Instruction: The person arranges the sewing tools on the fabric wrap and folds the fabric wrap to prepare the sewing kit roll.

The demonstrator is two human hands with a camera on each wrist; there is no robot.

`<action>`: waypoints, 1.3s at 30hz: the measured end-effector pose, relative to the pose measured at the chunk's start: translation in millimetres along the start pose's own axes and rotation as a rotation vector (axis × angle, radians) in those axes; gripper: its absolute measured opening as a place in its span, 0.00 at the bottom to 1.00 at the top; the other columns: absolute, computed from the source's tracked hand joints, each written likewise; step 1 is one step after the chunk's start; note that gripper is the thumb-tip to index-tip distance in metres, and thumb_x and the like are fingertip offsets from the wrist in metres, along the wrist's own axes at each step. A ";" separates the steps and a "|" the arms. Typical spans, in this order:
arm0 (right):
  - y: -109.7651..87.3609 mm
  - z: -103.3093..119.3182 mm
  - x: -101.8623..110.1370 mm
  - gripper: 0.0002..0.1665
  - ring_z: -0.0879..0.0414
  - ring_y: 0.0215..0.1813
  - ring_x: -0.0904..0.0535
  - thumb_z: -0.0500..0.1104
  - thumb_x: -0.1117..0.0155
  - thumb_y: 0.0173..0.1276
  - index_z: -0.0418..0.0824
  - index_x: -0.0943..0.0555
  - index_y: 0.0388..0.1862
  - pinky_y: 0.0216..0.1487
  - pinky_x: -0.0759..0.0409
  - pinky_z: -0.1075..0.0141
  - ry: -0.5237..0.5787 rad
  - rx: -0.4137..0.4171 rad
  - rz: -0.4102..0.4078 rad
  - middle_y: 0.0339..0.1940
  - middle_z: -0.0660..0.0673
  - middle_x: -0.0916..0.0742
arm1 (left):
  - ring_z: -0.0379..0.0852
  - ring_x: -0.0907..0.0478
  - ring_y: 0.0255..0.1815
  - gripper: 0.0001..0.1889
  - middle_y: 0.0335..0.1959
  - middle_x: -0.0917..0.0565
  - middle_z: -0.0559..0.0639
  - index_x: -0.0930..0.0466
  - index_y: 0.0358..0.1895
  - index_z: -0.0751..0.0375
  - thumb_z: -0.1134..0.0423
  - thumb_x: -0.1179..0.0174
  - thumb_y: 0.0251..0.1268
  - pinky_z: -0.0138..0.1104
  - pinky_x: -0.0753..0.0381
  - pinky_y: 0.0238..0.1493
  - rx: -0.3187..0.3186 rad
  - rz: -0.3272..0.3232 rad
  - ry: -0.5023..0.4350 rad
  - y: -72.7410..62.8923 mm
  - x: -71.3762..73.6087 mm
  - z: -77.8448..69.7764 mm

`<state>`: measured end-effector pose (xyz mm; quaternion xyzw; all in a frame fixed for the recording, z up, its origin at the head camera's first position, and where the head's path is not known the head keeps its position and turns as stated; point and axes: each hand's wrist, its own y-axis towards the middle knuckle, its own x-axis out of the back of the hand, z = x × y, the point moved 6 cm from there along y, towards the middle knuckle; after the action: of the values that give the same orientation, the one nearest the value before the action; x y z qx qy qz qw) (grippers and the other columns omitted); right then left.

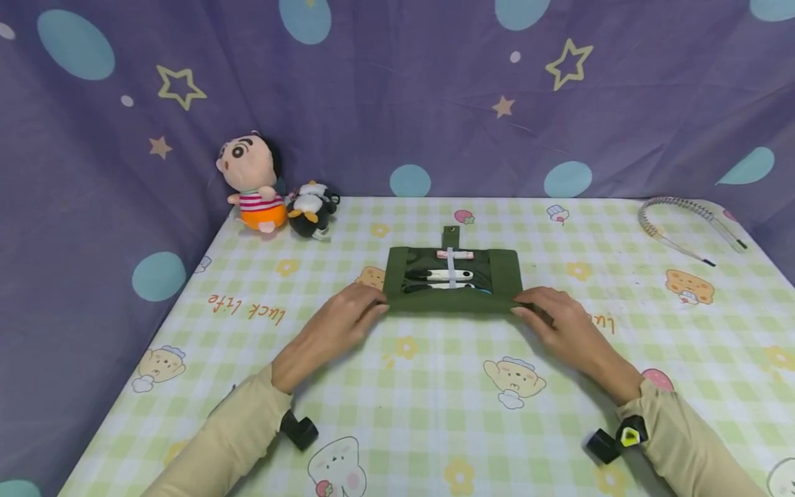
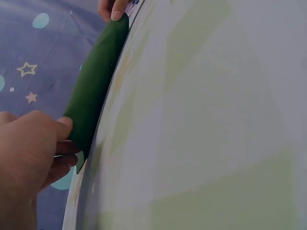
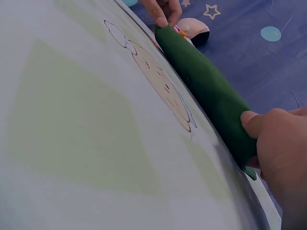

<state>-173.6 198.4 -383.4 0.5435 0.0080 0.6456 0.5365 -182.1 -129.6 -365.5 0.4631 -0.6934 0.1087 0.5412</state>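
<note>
A dark green fabric roll-up pouch (image 1: 506,276) lies on the table, its near edge folded up into a rounded roll. My left hand (image 1: 335,321) pinches the near left corner between thumb and fingers. At the near right corner, my right hand (image 1: 562,324) pinches the fabric the same way. Inside the pouch, a pale strap (image 1: 451,266) crosses a small white-and-pink stick (image 1: 462,255), a white-and-black slim tool (image 1: 435,275) and another one, partly covered by the fold. A green snap tab (image 1: 450,237) sticks out from the far edge. Both wrist views show the green roll (image 2: 93,81) held at its ends.
Two plush toys, a doll (image 1: 251,183) and a penguin (image 1: 310,209), stand at the back left. A beaded headband-like loop (image 1: 677,201) lies at the back right. A checked cloth (image 1: 435,400) covers the table, and a purple curtain (image 1: 397,103) hangs behind.
</note>
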 end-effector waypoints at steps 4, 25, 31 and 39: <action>1.2 -2.4 2.0 0.13 0.55 0.40 0.15 0.28 0.27 0.63 0.38 0.12 0.45 0.44 0.22 0.69 0.043 -0.068 -0.026 0.42 0.47 0.10 | 0.49 0.17 0.48 0.08 0.46 0.14 0.53 0.15 0.50 0.62 0.63 0.41 0.79 0.44 0.17 0.51 0.085 0.009 -0.093 0.4 -0.1 5.3; 15.1 -17.3 -3.5 0.07 0.59 0.20 0.24 0.35 0.41 0.80 0.35 0.16 0.43 0.24 0.27 0.71 0.165 -0.287 -0.064 0.22 0.49 0.18 | 0.47 0.30 0.27 0.13 0.29 0.22 0.50 0.19 0.50 0.62 0.58 0.51 0.86 0.41 0.28 0.33 0.313 -0.008 -0.359 24.6 -5.4 27.6; 18.2 -23.9 -6.3 0.09 0.59 0.18 0.25 0.38 0.43 0.82 0.37 0.17 0.44 0.26 0.28 0.71 0.176 -0.327 -0.084 0.21 0.48 0.20 | 0.48 0.32 0.24 0.13 0.26 0.25 0.50 0.22 0.48 0.60 0.58 0.53 0.87 0.42 0.30 0.34 0.378 0.026 -0.349 34.7 -12.6 35.4; 22.2 -32.7 -11.3 0.12 0.57 0.19 0.26 0.41 0.43 0.83 0.35 0.17 0.46 0.25 0.29 0.69 0.177 -0.387 -0.096 0.23 0.45 0.19 | 0.48 0.33 0.21 0.15 0.22 0.27 0.51 0.22 0.42 0.61 0.56 0.53 0.87 0.41 0.31 0.32 0.453 0.058 -0.251 49.7 -15.4 38.7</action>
<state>-213.9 199.8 -391.4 0.3706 -0.0432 0.6541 0.6580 -245.3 -119.5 -376.3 0.5623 -0.7262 0.2183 0.3300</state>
